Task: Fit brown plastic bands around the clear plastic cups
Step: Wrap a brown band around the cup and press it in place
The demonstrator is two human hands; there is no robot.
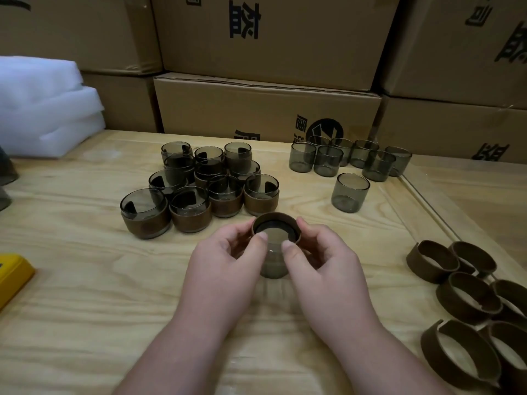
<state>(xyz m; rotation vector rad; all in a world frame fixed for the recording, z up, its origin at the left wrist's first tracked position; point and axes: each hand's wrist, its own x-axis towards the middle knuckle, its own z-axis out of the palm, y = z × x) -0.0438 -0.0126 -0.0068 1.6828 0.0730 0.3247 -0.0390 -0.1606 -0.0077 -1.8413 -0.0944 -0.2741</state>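
Note:
At the centre of the wooden table, a smoky clear cup stands between my two hands. A brown band sits around its top end. My left hand pinches the band from the left, thumb on the near rim. My right hand pinches it from the right, thumb also on the near rim. Several cups with bands fitted are clustered behind on the left. Several bare cups stand at the back right, with one bare cup nearer. Loose brown bands lie at the right.
Stacked cardboard boxes line the far edge of the table. White foam sheets are piled at the back left. A yellow object lies at the left edge. A raised wooden strip runs along the table's right side.

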